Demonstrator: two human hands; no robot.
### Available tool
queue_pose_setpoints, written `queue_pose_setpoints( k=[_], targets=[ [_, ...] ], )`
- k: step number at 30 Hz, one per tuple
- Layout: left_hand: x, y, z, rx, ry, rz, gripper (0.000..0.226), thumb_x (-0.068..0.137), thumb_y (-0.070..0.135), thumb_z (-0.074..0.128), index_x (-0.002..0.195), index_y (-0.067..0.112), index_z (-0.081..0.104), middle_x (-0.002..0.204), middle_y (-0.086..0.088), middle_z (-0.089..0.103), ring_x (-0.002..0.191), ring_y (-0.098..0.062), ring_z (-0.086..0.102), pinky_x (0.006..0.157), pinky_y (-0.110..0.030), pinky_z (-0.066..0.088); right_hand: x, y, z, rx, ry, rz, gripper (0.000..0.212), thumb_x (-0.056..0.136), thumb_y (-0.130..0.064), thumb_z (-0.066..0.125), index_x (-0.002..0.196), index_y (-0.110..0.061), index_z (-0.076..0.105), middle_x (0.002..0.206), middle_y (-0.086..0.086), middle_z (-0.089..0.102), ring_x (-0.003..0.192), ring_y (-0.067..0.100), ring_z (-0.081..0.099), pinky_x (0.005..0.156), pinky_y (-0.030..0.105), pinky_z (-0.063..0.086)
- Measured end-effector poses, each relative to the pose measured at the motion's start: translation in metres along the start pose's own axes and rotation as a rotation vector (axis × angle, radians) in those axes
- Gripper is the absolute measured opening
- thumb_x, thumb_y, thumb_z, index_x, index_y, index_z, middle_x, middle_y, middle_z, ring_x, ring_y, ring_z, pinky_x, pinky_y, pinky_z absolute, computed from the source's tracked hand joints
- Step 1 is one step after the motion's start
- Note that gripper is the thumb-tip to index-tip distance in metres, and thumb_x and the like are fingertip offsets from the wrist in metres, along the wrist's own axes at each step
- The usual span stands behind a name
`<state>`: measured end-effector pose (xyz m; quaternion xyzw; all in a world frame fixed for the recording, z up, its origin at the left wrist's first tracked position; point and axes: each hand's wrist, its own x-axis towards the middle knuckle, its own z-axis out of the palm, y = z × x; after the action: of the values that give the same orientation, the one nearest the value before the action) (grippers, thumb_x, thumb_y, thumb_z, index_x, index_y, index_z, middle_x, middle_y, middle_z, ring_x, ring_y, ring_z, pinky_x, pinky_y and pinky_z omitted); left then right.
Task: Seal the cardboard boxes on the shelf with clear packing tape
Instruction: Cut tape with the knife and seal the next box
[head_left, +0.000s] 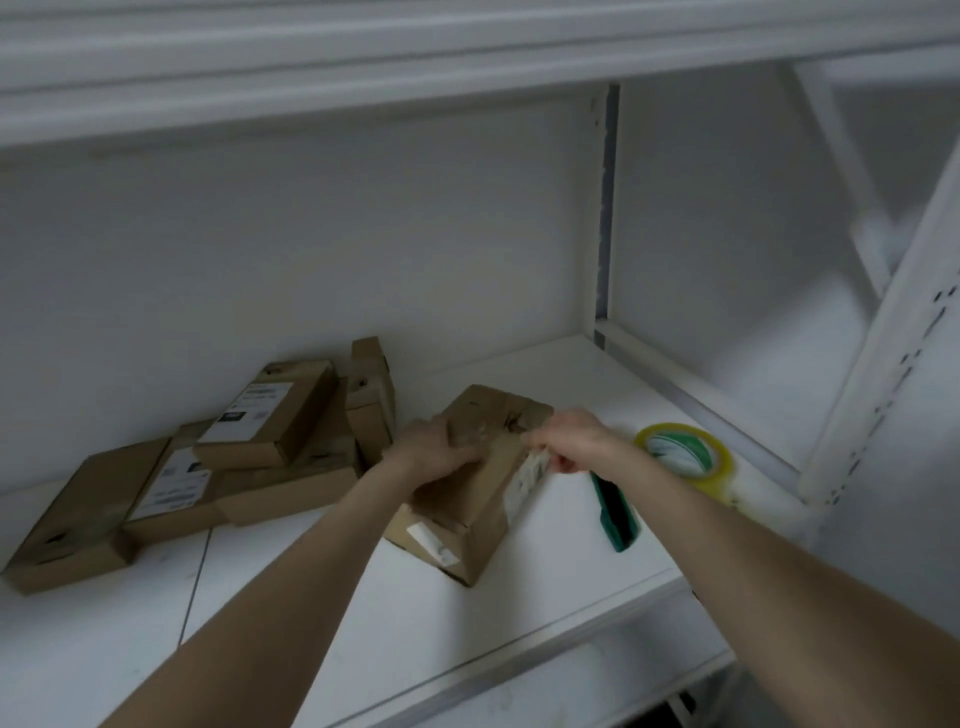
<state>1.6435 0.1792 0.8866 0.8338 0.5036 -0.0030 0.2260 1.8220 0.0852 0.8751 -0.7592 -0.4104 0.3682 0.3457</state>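
Sitting tilted on the white shelf (519, 623), the cardboard box (491, 413) lies on top of a second, flatter box (452, 548), right of the shelf's middle. The left hand (441, 452) grips its left side, fingers curled over the top edge. The right hand (566, 441) is at the box's right edge beside a white label, its fingers bunched together; blur hides whether they pinch the cardboard, a bit of tape or nothing.

Just right of that hand a green cutter (618, 514) lies flat on the shelf, and beyond it lies the roll of clear tape (680, 451) with its yellowish rim, near the shelf's white upright.

To the left, against the back wall, sits a pile of boxes (270, 415), some labelled, one standing on end (369, 384) and one flat at the far left (67, 525).
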Motion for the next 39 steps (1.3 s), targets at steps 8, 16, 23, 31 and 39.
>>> queue_pose_setpoints(
  k=[8,16,23,31,39],
  targets=[
    [0.003,0.01,0.009,0.23,-0.123,0.082,0.11,0.071,0.08,0.052,0.153,0.026,0.004,0.16,-0.011,-0.004,0.147,-0.031,0.001,0.113,-0.06,0.017,0.016,0.001,-0.005,-0.206,0.284,-0.031,0.047,0.097,-0.033,0.053,0.14,-0.016,0.047,0.141,0.01,0.046,0.125,0.028,0.049,0.101,0.032,0.043],
    [0.013,0.011,0.004,0.154,-0.043,0.409,0.07,0.085,0.053,0.06,0.143,0.021,0.039,0.151,-0.006,0.032,0.137,-0.026,0.033,0.11,-0.039,0.031,-0.003,0.003,-0.002,-0.286,0.281,0.026,0.05,0.094,-0.04,0.058,0.135,-0.012,0.051,0.134,0.01,0.056,0.119,0.027,0.055,0.097,0.032,0.045],
    [0.013,0.035,0.039,0.087,0.25,0.436,0.031,0.092,0.036,0.054,0.111,0.017,0.07,0.111,-0.006,0.067,0.1,-0.022,0.061,0.079,-0.033,0.051,-0.016,-0.005,0.001,-0.348,0.272,0.033,0.042,0.087,-0.033,0.066,0.119,-0.006,0.064,0.124,0.017,0.059,0.112,0.031,0.058,0.095,0.042,0.05],
    [0.008,0.028,0.035,-0.031,0.285,0.432,0.021,0.087,0.023,0.064,0.103,0.015,0.073,0.108,-0.002,0.07,0.098,-0.018,0.063,0.08,-0.027,0.049,-0.025,-0.004,0.004,-0.353,0.257,0.026,0.028,0.081,-0.029,0.07,0.105,-0.015,0.065,0.109,0.004,0.066,0.098,0.021,0.061,0.085,0.033,0.05],
    [0.005,0.028,0.044,0.005,0.397,0.422,0.015,0.086,0.015,0.061,0.084,0.006,0.073,0.083,-0.008,0.07,0.077,-0.021,0.063,0.072,-0.037,0.052,-0.025,-0.008,0.001,-0.426,0.183,0.015,0.037,0.082,-0.03,0.071,0.116,-0.022,0.061,0.118,0.001,0.06,0.106,0.02,0.057,0.086,0.031,0.049]
  ],
)
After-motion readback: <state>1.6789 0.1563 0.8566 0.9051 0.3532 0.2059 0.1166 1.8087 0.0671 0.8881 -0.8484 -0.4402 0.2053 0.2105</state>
